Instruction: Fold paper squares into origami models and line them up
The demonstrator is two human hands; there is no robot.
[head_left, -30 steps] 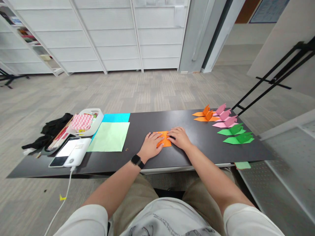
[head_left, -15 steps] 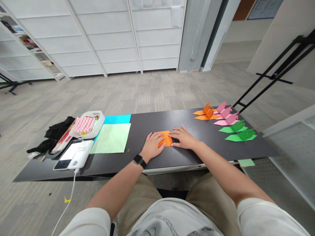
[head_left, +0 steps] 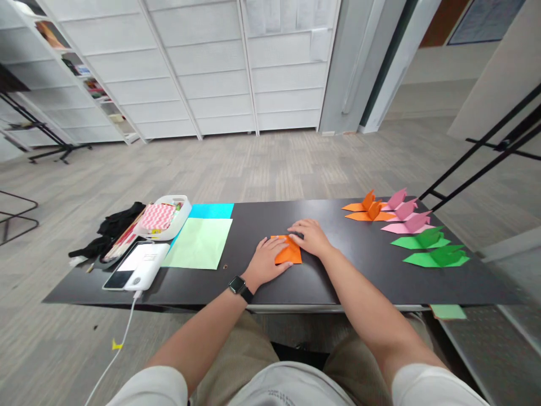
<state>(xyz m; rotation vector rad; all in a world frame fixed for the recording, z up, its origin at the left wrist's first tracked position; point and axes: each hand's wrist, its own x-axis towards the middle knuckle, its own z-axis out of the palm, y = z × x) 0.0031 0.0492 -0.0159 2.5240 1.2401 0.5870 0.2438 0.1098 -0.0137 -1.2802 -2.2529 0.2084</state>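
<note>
A small folded square of orange origami paper (head_left: 295, 255) lies flat on the dark table in front of me. My left hand (head_left: 267, 260) rests on its left part with the fingers stretched out, covering some of it. At the paper's upper right edge, my right hand (head_left: 311, 238) touches it with the fingertips, its fingers extended. Parts of the paper under both hands are hidden. Neither hand is closed around anything.
Left of my hands lie light green paper (head_left: 198, 242), blue paper (head_left: 215, 210), a white basket (head_left: 185, 213), a phone (head_left: 118, 276) and a corded white power bank (head_left: 147, 268). Folded orange (head_left: 372, 211), pink (head_left: 408, 223) and green (head_left: 439, 258) paper birds stand at the right.
My right hand has moved from the paper's right side to its upper right edge. My left hand stays on the paper. The whole view has shifted slightly.
</note>
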